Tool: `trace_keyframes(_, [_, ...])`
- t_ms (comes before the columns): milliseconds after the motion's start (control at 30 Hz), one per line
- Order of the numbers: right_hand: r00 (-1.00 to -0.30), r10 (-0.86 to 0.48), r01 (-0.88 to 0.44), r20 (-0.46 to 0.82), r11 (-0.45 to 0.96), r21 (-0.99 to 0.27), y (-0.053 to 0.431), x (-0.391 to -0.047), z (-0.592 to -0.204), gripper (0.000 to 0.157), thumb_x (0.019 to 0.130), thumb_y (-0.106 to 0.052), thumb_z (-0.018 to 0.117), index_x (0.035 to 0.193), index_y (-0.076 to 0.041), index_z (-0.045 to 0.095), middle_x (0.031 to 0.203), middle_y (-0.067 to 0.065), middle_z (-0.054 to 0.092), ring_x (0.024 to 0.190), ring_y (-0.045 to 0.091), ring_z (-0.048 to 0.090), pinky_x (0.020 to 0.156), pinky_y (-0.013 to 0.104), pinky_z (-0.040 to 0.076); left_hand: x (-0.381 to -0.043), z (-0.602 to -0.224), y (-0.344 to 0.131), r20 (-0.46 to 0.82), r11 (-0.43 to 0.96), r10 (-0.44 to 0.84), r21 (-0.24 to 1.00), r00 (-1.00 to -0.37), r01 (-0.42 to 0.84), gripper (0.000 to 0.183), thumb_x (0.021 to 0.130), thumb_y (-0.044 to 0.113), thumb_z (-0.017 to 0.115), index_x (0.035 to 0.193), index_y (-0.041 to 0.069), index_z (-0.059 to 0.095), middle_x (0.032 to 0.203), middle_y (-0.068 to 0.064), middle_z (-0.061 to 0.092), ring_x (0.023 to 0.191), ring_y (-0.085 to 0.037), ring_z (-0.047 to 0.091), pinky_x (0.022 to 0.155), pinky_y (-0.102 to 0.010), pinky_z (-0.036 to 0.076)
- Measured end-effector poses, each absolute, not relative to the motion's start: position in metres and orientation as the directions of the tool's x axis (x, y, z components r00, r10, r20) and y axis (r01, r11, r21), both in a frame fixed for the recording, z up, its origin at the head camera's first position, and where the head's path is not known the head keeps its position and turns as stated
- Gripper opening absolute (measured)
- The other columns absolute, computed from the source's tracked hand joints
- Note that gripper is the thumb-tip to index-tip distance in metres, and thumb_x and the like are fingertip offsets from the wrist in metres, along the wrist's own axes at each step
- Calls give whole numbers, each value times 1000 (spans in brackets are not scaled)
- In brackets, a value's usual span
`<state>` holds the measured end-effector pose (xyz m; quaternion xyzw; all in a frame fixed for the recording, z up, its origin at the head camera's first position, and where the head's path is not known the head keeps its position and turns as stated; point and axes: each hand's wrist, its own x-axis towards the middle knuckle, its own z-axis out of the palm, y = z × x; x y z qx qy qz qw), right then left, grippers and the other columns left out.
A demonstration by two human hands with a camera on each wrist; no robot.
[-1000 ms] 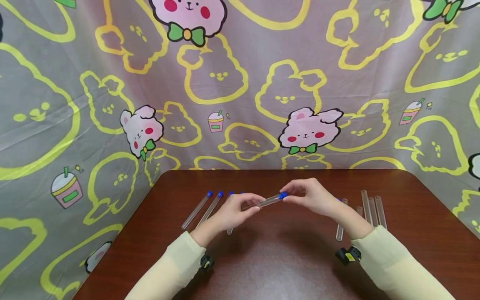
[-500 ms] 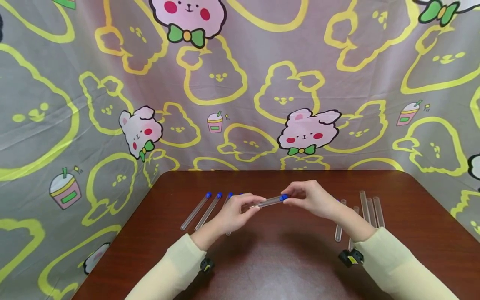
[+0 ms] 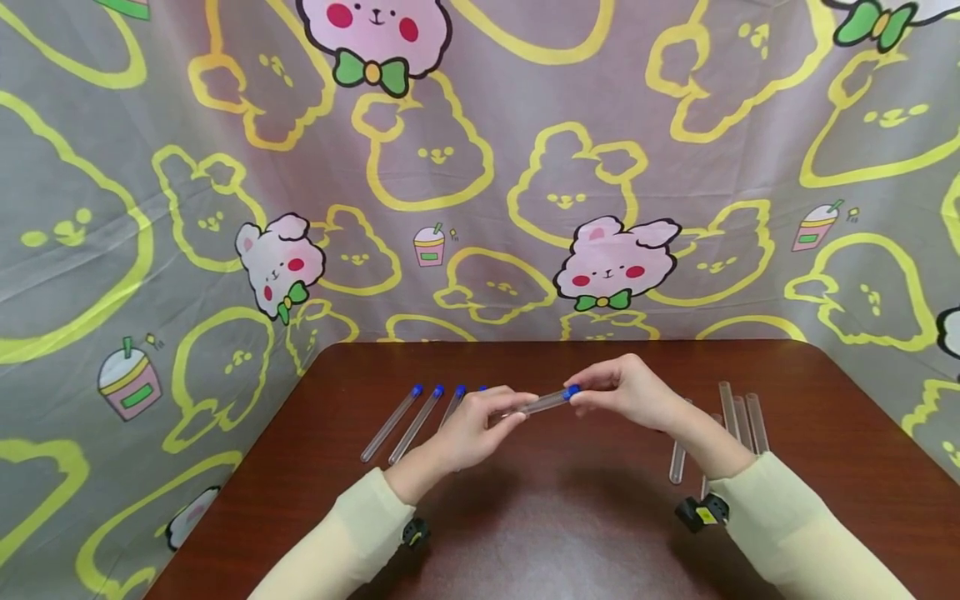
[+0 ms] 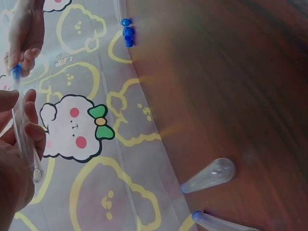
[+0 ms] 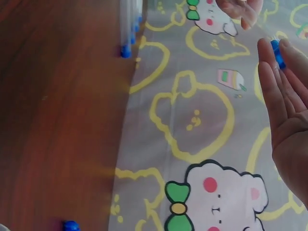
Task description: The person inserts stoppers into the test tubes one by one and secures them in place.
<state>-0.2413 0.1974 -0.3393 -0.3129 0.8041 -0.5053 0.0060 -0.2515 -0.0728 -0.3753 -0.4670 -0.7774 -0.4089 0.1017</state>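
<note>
Head: left fingers (image 3: 506, 401) pinch a tube (image 3: 547, 402) (right fingers (image 3: 597, 400), its cap (image 3: 573, 392)).

Pale green-cream sleeves (image 3: 802, 533); black wrist cameras (image 3: 689, 513), yellow markings (image 3: 707, 517).

head: farther, forward-down | wrist views: close, rolled sideways | shared: held cap (image 3: 572, 392)

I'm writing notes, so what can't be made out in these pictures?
Head view: whether the cap is fully seated on the held tube; the right grip partly covers it.
Head view: lower ends of the far-right tubes, behind the right sleeve.
Head view: what lies below the fourth blue cap in the left row, behind the left grip.
Right wrist view: the pale thing in the bottom left corner, cut off by the edge.
</note>
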Motion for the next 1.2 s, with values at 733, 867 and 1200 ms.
trace_keyframes(733, [-750,-595,-574,289,369,-730,205,-246,-333,11,86,-7,73,96,-2,75,80,2,72,69,16,69,70,31,56,-251,-372,-75,499,233,686,539,-530,810,24,95,7,62,119,8,68,95,-2,65,68,-7,47,56,-27,44])
trace_keyframes(867, [-755,-590,-549,285,333,-767,202,-247,-334,11,86,-3,72,96,2,74,82,10,72,70,23,70,71,30,56,-251,-374,-76,509,236,679,531,-529,814,25,95,6,63,119,9,68,94,0,65,66,-7,46,56,-23,42])
trace_keyframes(1200, [-782,-563,-473,268,254,-844,199,-248,-346,12,87,3,69,97,9,72,81,13,72,70,31,70,68,33,56,-253,-384,-75,549,205,661,524,-512,827,26,93,4,64,118,5,68,95,-1,66,67,-7,47,55,-24,43])
